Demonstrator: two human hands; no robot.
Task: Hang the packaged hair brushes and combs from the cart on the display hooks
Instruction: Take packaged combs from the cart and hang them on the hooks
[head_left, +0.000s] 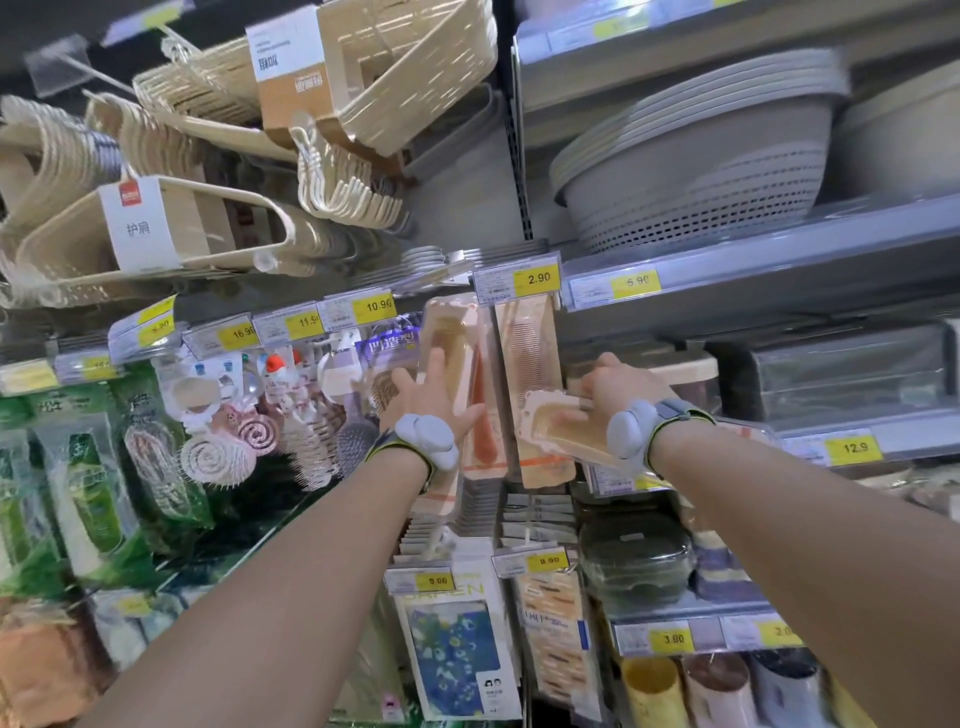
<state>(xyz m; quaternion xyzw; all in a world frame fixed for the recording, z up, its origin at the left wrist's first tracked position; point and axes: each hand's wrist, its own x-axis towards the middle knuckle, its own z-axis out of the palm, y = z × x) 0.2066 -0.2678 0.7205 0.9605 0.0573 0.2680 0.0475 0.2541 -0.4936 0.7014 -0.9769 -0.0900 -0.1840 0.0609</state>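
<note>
A packaged comb in a clear blister is grasped by the right hand, whose fingers are curled round its upper end. It is held tilted in front of the lower part of a hanging comb pack, which sits under the 2.90 price tag. The left hand is released, its fingers straight and laid against a hanging pink pack just to the left, which appears to be steadied or pushed aside. The hook is hidden behind the price tag, so its tip cannot be seen, and the hang hole of the held pack cannot be made out either. The main risk is judged to be a missed threading. The held pack lies well below the tag line and nearly flat, so it would have to be raised and turned upright, and the hole could be pushed against the tag holder or past the hook tip. If the grasp were loosened before the hole is fully on the hook, the pack could be dropped onto the lower shelves. The 2 hung packs, which hang almost touching, could also be swung or knocked off by a hand or forearm. A wrong hook could be chosen, since the neighbouring packs look alike. The cart is not in view.
</note>
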